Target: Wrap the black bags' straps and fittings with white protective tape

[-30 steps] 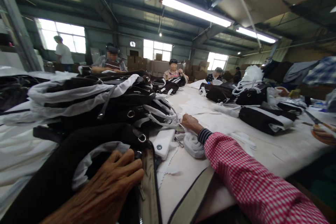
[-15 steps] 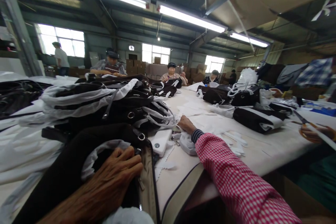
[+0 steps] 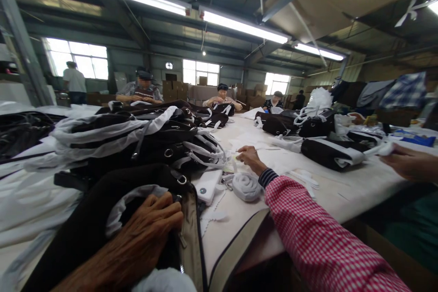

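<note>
My left hand (image 3: 137, 223) lies at the lower left, its fingers curled over the open edge of a black bag (image 3: 85, 205). Beneath them shows the bag's white inner wrapping (image 3: 125, 203), and a zip with tan lining (image 3: 191, 237) runs down beside it. My right hand (image 3: 251, 159), in a pink gingham sleeve, hovers just above a rolled white fabric bundle (image 3: 246, 187). Its fingers are drawn together near a thin white strip, and I cannot tell whether they pinch it. A white rectangular pad (image 3: 207, 186) lies left of the bundle.
Stacked black bags with white straps and metal rings (image 3: 143, 141) rise left of my hands on the white table (image 3: 342, 196). More black bags (image 3: 328, 153) lie across it. A co-worker's hand (image 3: 410, 162) holds a white strip at right. Several seated workers and cartons stand beyond.
My right hand has lifted off the white bundle, which now shows whole. The co-worker's hand no longer shows orange-handled scissors and holds a white strip. The view has tilted slightly.
</note>
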{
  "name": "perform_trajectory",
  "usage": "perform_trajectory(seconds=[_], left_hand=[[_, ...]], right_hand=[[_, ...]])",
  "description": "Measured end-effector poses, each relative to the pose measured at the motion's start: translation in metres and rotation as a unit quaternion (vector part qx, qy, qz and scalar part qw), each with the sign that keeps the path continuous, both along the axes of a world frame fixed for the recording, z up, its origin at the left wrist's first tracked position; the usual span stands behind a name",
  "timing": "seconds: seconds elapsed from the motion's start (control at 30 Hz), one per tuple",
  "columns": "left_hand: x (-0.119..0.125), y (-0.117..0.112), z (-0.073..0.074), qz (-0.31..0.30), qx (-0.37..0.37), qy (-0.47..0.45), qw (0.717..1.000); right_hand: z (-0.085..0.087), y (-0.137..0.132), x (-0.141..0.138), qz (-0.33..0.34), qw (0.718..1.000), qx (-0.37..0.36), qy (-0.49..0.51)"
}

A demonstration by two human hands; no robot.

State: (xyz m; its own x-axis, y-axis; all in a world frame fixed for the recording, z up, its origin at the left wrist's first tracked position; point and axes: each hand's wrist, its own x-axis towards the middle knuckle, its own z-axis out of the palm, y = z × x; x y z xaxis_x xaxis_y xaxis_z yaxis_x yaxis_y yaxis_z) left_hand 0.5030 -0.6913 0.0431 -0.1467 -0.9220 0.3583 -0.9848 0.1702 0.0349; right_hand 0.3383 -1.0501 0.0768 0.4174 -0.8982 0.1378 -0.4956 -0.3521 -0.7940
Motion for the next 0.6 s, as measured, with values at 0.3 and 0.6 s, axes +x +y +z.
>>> perform_trajectory(seconds=[0.3, 0.6], left_hand=[[-0.005, 0.004, 0.023, -0.019, 0.067, 0.045, 0.997], [0.002, 0.008, 0.047, -0.078, 0.065, 0.061, 0.993]], right_hand=[[0.042, 0.097, -0.046, 0.156, 0.978, 0.084, -0.113], [0.025, 0.207, -0.019, 0.343, 0.915, 0.195, -0.088]])
